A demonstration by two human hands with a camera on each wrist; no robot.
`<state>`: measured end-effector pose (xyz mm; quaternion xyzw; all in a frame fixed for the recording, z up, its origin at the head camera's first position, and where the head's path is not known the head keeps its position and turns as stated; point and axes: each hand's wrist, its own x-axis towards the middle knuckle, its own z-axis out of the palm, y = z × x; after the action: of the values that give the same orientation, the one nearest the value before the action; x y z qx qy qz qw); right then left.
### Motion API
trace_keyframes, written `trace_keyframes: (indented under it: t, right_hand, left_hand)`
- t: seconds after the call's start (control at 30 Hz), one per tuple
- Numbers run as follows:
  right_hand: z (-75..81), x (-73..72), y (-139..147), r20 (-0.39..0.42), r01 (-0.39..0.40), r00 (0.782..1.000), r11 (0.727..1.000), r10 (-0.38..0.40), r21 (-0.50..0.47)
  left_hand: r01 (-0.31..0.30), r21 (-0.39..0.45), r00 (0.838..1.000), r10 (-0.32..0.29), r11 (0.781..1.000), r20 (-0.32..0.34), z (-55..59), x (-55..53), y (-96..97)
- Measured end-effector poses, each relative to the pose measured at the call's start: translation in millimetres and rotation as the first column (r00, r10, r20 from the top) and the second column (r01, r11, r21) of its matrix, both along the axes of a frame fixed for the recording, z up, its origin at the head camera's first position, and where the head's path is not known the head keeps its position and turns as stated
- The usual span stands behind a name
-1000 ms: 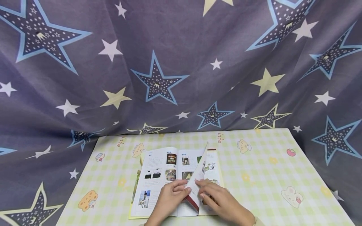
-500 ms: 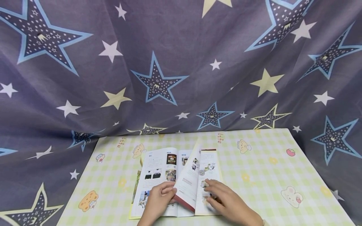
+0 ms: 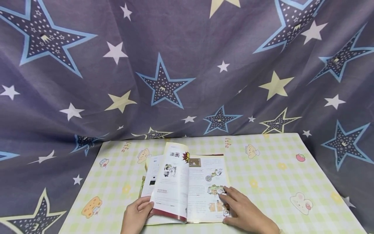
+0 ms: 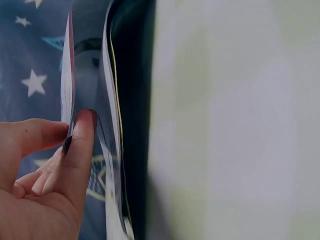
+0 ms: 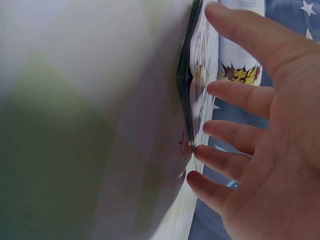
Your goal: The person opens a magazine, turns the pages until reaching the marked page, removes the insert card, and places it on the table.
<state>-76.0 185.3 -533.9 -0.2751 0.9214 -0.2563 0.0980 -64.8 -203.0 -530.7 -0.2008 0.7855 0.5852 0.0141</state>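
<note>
An open magazine (image 3: 201,195) lies on the table, with print and pictures on both sides. My left hand (image 3: 136,213) pinches the lower left corner of a raised page (image 3: 170,182), which has a dark red lower edge and curves over the left side. In the left wrist view, the thumb and fingers of the left hand (image 4: 55,165) hold the page's edge between them, apart from the pages below. Spread over the right page's edge is my right hand (image 3: 246,209). Its fingers (image 5: 235,135) are nearly straight and touch the page's outer side in the right wrist view.
The table wears a checked green and white cloth (image 3: 271,188) with cartoon figures. Behind it hangs a dark curtain (image 3: 198,42) printed with stars. Part of another printed sheet or cover (image 3: 142,186) pokes out at the magazine's left.
The left hand has carried the raised page leftward, over the left side of the magazine. The right hand has slid a little to the right, toward the right page's outer edge.
</note>
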Motion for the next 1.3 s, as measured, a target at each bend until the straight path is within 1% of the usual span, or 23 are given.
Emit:
trace_keyframes:
  t: [0.17,0.27,0.4,0.53,0.63,0.73,0.8,0.9,1.0,1.13,1.3]
  right_hand:
    - [0.1,-1.5,1,0.040,-0.015,0.999,1.000,0.015,0.007]
    - [0.2,-2.0,0,0.062,-0.026,0.998,1.000,0.025,0.012]
    - [0.3,-2.5,-2,0.091,-0.018,0.996,1.000,0.016,0.017]
    - [0.8,-2.7,-3,0.099,-0.011,0.995,1.000,0.009,0.024]
    - [1.0,-2.8,-3,0.101,-0.009,0.995,1.000,0.006,0.026]
    - [0.4,-2.9,-3,0.104,-0.007,0.995,1.000,0.004,0.031]
    - [0.5,-2.9,-2,0.101,-0.008,0.995,1.000,0.006,0.028]
    - [1.1,-2.0,-2,0.085,-0.012,0.996,1.000,0.011,0.012]
    - [1.3,-1.1,0,0.069,-0.017,0.997,1.000,0.017,-0.009]
    - [0.8,-0.5,1,0.059,-0.023,0.998,0.999,0.025,-0.027]
    - [1.7,-0.4,3,0.042,-0.023,0.999,0.999,0.024,-0.026]
  left_hand:
    - [-0.037,-0.109,0.997,0.045,0.993,0.070,-1.2,5.2,-20.4]
    - [-0.039,-0.156,0.993,0.056,0.987,0.105,-2.5,7.9,-28.9]
    - [-0.046,-0.190,0.989,0.071,0.981,0.128,-4.6,10.4,-35.5]
    - [-0.050,-0.237,0.987,0.084,0.970,0.138,-5.4,12.6,-39.4]
    - [-0.051,-0.245,0.987,0.087,0.968,0.138,-5.4,14.1,-41.5]
    - [-0.054,-0.223,0.988,0.084,0.973,0.128,-6.2,14.8,-43.1]
    - [-0.058,-0.197,0.990,0.081,0.979,0.115,-6.4,15.0,-43.9]
    - [-0.078,-0.168,0.992,0.094,0.983,0.088,-6.6,15.2,-43.9]
    - [-0.098,-0.159,0.992,0.109,0.982,0.061,-6.1,14.9,-43.5]
    - [-0.121,-0.169,0.990,0.132,0.978,0.057,-5.7,13.0,-41.5]
    - [-0.145,-0.220,0.985,0.163,0.965,0.064,-3.8,9.4,-37.1]
